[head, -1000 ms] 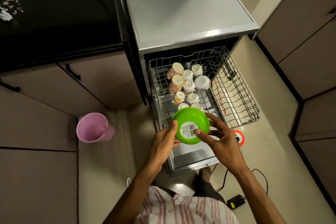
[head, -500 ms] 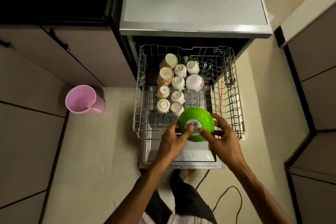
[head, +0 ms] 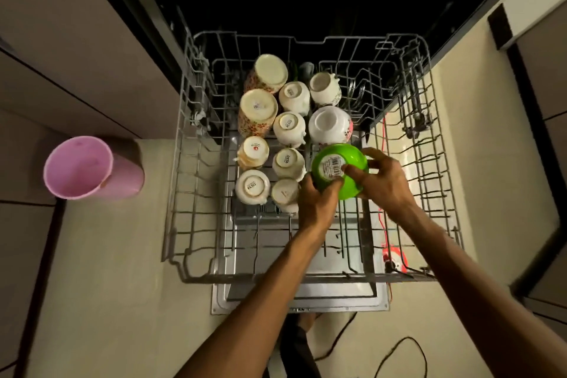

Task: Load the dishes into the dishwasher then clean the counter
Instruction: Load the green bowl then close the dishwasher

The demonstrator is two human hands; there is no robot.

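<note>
Green bowl (head: 352,163): upside down, base up, white barcode sticker (head: 330,166) on the base; sits right of frame centre, inside the pulled-out rack, just below the white bowl and just right of the cup columns.
Left hand (head: 316,202): fingers curled onto the bowl's lower-left edge, one fingertip up against the sticker; grips the bowl.
Right hand (head: 385,184): wrapped round the bowl's right side, thumb lying over the base beside the sticker, other fingers hooked over the far rim; grips the bowl.
Rack (head: 184,193): grey wire dishwasher rack, slid out over the open door (head: 337,294), filling the middle of the frame; right half holds only bare tines.
Cups (head: 288,126): about nine, all inverted, packed in columns in the rack's centre-left; two tall floral mugs at the upper end, smaller white ones with printed bases lower down, touching or nearly so.
White bowl (head: 329,124): inverted, red floral trim, above the green bowl; whether the two touch cannot be told.
Dishwasher cavity (head: 306,15): dark, top of frame, under a grey counter edge.
Pink bin (head: 89,169): left of frame, on the floor beside the rack, mouth open upward.
Orange-red object (head: 395,258): on the floor at lower right, seen through the rack wire; identity unclear.
Black cable (head: 399,353): loops across the floor at bottom right.
</note>
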